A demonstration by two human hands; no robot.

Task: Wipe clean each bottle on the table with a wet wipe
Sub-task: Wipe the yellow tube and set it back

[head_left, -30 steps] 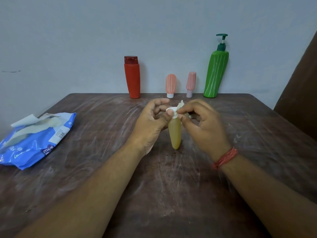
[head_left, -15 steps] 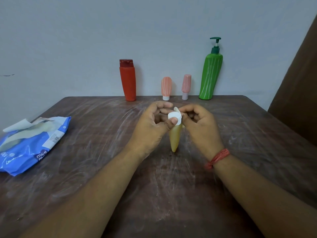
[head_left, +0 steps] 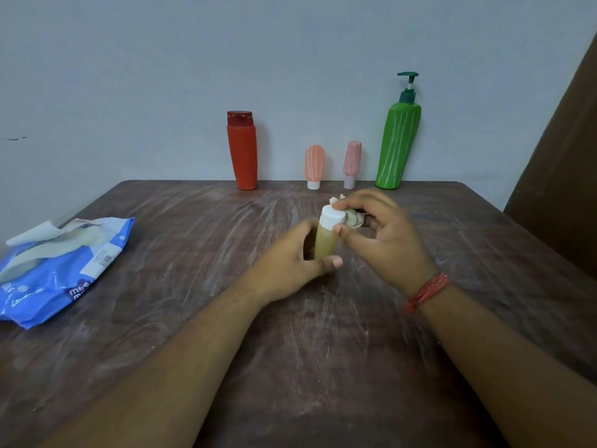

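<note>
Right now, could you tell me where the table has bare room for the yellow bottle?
Free: between the blue wipes pack and left hand; right of the right hand. Crowded: the back edge, from red bottle to green pump bottle.

Both forearms enter from the lower edge and converge at mid-frame. Left hand (head_left: 292,260): fingers and thumb curled around the lower body of the yellow bottle (head_left: 324,243), thumb tip forward at its base. Right hand (head_left: 384,236): forefinger and thumb pinching the white cap (head_left: 332,216), remaining fingers curled over a crumpled wet wipe (head_left: 353,218). Right wrist carries a red thread band (head_left: 427,291).
</note>
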